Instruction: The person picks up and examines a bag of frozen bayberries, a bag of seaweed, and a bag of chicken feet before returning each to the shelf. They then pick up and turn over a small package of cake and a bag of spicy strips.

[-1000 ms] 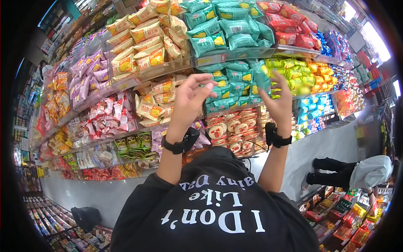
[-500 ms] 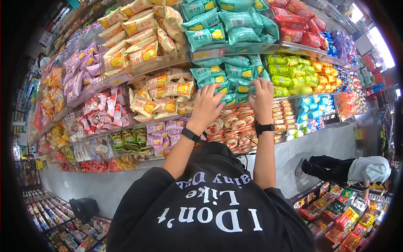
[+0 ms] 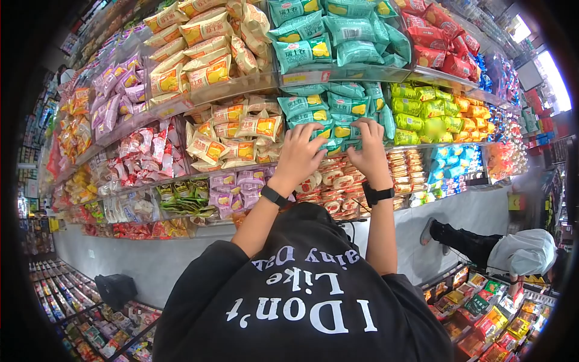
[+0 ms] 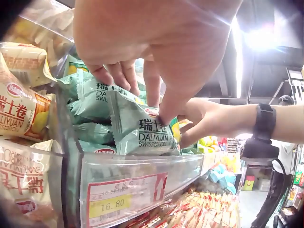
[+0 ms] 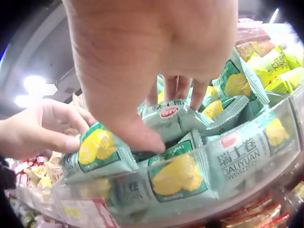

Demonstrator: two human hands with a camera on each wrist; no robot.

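Observation:
In the head view my left hand (image 3: 300, 155) and right hand (image 3: 371, 154) reach side by side into the lower bin of teal Swiss roll packets (image 3: 350, 104). The left wrist view shows my left thumb and fingers gripping one Swiss roll packet (image 4: 142, 128) at the bin's front wall; its yellow-pictured end shows in the right wrist view. There, my right fingers reach over the back of another packet (image 5: 168, 116), the thumb in front of it. More packets lie around both hands behind the clear wall (image 5: 242, 185).
Cream packets (image 3: 232, 130) fill the bin to the left, lime-green ones (image 3: 416, 108) the bin to the right. Above is a tier of teal packets (image 3: 350, 33); below lie red-and-white wrapped snacks (image 3: 329, 181). A price tag (image 4: 126, 202) hangs on the front. Another person (image 3: 522, 250) stands at the right.
A second ago both hands were raised over the bin, with a teal packet at the right hand. Both have since come down onto the packets; over the last half second they shifted only slightly.

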